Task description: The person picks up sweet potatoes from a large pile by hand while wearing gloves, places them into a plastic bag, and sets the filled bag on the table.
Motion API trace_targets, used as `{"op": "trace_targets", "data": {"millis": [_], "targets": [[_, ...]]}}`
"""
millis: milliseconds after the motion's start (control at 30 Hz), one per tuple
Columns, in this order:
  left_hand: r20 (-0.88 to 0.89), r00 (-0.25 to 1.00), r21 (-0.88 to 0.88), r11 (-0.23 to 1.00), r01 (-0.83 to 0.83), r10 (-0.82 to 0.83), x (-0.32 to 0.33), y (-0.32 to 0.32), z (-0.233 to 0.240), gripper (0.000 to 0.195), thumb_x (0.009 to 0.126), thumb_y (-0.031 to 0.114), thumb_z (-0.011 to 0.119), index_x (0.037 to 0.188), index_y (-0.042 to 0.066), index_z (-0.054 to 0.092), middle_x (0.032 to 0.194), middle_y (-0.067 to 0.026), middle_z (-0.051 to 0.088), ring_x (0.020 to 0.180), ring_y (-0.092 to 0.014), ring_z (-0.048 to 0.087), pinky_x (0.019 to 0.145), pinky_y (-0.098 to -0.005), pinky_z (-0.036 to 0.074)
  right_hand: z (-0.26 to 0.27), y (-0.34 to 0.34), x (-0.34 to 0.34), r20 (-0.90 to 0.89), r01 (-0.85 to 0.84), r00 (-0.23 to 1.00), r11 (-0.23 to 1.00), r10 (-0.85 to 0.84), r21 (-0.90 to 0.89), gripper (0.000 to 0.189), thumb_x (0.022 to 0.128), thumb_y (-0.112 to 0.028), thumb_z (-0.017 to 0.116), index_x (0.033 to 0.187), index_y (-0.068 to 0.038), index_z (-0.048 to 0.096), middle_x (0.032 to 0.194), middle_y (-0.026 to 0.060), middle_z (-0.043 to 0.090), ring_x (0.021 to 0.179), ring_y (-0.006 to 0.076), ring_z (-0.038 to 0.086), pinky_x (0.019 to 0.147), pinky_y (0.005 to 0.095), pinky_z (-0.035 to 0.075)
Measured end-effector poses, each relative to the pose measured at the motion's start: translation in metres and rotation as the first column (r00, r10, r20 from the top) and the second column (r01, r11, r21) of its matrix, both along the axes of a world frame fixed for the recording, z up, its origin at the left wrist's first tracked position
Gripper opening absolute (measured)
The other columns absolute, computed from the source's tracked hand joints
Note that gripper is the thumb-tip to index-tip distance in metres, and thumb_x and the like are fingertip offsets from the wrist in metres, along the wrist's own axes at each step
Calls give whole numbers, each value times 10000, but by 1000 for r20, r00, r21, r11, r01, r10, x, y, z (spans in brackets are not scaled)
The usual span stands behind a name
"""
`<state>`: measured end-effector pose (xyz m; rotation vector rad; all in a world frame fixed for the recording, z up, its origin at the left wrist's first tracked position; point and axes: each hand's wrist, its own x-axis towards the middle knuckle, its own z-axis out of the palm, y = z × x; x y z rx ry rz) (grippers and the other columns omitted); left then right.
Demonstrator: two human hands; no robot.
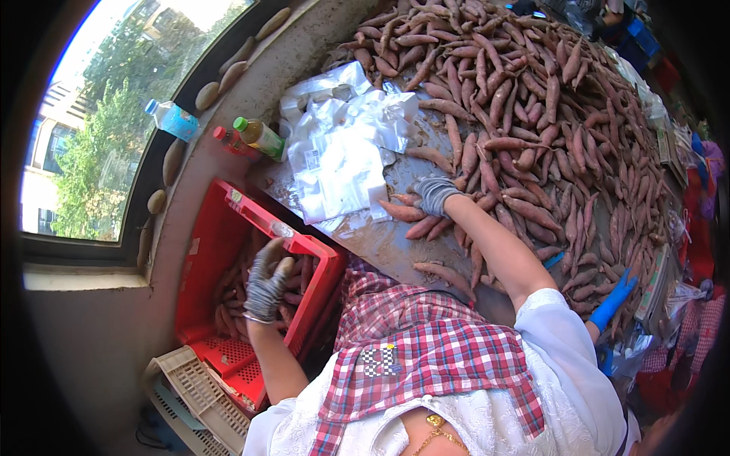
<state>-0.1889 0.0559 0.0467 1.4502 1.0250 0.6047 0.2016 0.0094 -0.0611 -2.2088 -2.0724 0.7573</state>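
Observation:
My left hand point(267, 282), in a grey striped knit glove, hovers over a red plastic crate point(197, 262) with its thumb and fingers apart and nothing in them. Inside that crate lie many sweet potatoes point(231, 325). My right hand point(436, 194), gloved alike, rests back-up among reddish sweet potatoes point(402, 212) near the table's edge. Its fingertips are hidden, so a grip on one of them cannot be made out. A large heap of sweet potatoes point(513, 114) spreads beyond and to the right. White plastic bags point(345, 171) lie flat left of this hand.
Bottles stand by the window: a blue-capped one point(175, 119), a red-capped one point(232, 139) and a green-capped one point(262, 138). Several potatoes point(171, 162) line the sill. A beige crate point(199, 387) sits below the red one. Another person's blue-gloved hand point(613, 302) reaches in at right.

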Motion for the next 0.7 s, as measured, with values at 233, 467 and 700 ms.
{"op": "trace_targets", "data": {"millis": [233,467,700], "targets": [[332,941,-381,903,198,-66,98,-43,-19,489,892,334,578,1242,5,490,1184,-133,563,1096,-239,546,924,-347,444,-5,-30,17,-895,575,386,817,-226,42,377,833,-213,646,1142,-22,544,1029,75,604,929,170,567,814,292,474],[195,871,136,892,430,-450,168,-40,-46,489,883,379,580,1198,11,510,1059,-90,603,980,-200,591,846,-299,474,66,-81,-35,-921,532,15,783,-390,-323,320,868,-293,616,1076,-56,564,940,29,591,791,89,557,707,214,473],[355,874,-566,668,483,-331,151,-48,-18,499,854,430,604,1135,21,557,988,-97,629,772,-143,624,684,-266,517,54,-106,-38,-983,596,-91,782,-160,-183,290,934,-260,528,1118,-45,588,925,35,621,824,87,580,744,215,484]]}}
